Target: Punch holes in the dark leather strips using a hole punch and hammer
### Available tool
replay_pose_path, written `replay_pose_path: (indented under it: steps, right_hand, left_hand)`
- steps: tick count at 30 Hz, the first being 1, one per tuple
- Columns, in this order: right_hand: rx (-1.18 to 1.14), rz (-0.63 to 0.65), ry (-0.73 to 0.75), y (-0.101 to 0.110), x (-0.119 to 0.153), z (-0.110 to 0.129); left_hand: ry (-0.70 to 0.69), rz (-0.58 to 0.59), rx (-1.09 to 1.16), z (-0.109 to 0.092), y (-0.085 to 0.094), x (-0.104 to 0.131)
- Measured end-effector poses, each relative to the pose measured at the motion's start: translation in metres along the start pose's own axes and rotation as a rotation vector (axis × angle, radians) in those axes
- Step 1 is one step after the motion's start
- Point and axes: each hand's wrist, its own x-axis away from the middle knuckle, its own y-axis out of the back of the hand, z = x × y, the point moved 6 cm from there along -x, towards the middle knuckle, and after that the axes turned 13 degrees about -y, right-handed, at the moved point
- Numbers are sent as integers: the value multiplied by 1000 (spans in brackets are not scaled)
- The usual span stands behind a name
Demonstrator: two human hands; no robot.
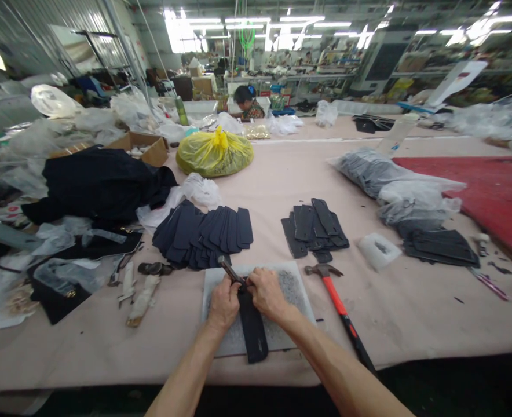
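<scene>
A dark strip (252, 330) with a rounded near end lies lengthwise on a scuffed pale board (288, 281) in front of me. My left hand (224, 302) is closed around a metal punch (229, 267), which leans over the strip's far end. Beside it, the fingers of my right hand (265, 291) are pinched at that same end of the strip, close to the punch; the fingertips are partly hidden. Just right of the board rests a claw hammer (335, 295) with a red and black handle.
Fanned dark pieces (208, 231) lie beyond the board, and a smaller pile of strips (317, 226) to their right. A whitish block (378, 251) sits further right. Wrapped tools (143, 298) lie at left. Behind are a yellow bag (215, 155) and a seated person (248, 104).
</scene>
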Motion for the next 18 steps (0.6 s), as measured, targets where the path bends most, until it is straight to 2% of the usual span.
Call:
replay_pose_path:
  steps: [5, 8, 11, 14, 18]
  right_hand:
    - [-79, 50, 85, 0, 14, 0]
    - [-212, 52, 82, 14, 36, -9]
    - [-398, 57, -57, 32, 62, -30]
    - [-489, 75, -196, 44, 96, -57]
    - [-490, -51, -421, 49, 155, -106]
  left_hand:
    - [-12, 25, -51, -4, -2, -1]
    - [5, 30, -42, -6, -2, -1]
    - [23, 18, 1, -4, -1, 0]
    - [20, 4, 58, -1, -1, 2]
    - [-1, -6, 98, -1, 0, 2]
